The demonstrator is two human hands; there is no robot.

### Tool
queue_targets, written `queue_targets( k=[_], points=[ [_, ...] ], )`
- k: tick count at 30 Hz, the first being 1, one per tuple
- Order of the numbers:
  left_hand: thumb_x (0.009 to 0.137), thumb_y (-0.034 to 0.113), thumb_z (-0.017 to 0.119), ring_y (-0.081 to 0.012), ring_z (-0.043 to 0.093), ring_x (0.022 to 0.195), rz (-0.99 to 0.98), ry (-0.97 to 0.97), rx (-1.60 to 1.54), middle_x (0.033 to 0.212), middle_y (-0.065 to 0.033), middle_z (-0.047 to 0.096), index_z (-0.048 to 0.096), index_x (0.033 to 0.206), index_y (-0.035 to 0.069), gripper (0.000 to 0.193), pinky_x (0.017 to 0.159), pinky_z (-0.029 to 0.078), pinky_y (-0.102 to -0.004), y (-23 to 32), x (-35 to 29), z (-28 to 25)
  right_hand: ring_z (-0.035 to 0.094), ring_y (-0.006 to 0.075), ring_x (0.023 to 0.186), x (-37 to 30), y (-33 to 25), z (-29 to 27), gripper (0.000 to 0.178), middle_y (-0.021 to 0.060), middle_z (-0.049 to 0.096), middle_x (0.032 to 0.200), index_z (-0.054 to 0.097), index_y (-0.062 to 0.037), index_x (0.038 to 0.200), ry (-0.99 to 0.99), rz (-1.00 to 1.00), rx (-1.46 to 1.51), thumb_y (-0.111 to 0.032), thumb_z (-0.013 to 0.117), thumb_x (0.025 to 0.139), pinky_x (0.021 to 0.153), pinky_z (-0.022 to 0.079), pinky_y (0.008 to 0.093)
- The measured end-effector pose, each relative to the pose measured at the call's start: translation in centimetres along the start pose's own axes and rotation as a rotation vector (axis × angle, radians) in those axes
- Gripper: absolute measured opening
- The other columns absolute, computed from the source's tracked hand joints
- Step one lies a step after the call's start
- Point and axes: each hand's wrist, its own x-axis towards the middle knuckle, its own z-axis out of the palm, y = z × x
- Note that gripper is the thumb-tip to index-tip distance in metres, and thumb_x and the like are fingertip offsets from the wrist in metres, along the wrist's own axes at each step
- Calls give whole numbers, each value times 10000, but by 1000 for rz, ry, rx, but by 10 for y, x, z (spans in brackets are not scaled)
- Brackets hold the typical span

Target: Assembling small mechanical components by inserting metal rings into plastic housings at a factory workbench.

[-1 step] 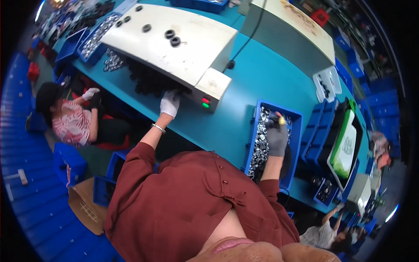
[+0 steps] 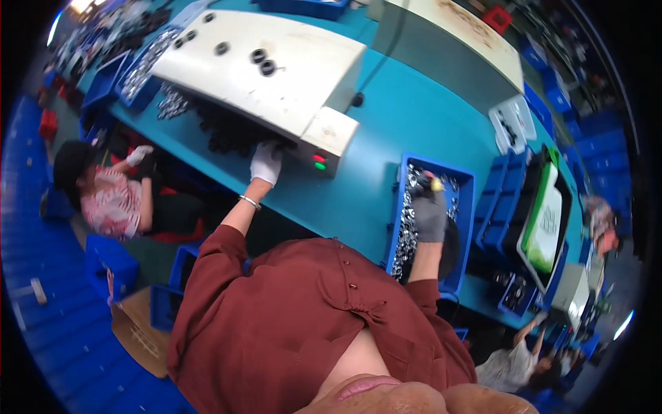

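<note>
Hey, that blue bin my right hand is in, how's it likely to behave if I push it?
The blue bin would probably feel heavy for its size, given the many shiny metal parts in it. Its broad, shallow shape suggests it would slide rather than tip. The parts look loose, so they may shift as it moves.
</note>
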Motion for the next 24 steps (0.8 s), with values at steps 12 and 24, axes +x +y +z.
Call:
queue_targets(
  k=[12, 24],
  points=[
    [908, 301, 595, -442, 571, 1055, -237, -213, 135, 1203, -222, 530, 545, 1209, 88, 372, 839, 498, -533, 12, 17, 22, 584, 169, 902, -78, 44, 15, 215, 51, 612, 1002, 596, -46, 1109, 49, 152, 94, -99, 617, 901, 857, 491, 357],
    [890, 276, 617, -401, 580, 1089, -180, -153, 170, 1218, -189, 562, 593, 1207, 80, 374, 880, 494, -468, -15, 11, 43, 599, 176, 877, -91, 23, -17, 233, 58, 619, 1019, 589, -29, 1169, 356, -51, -200, -143, 545, 971, 807, 512, 342]
  ],
)
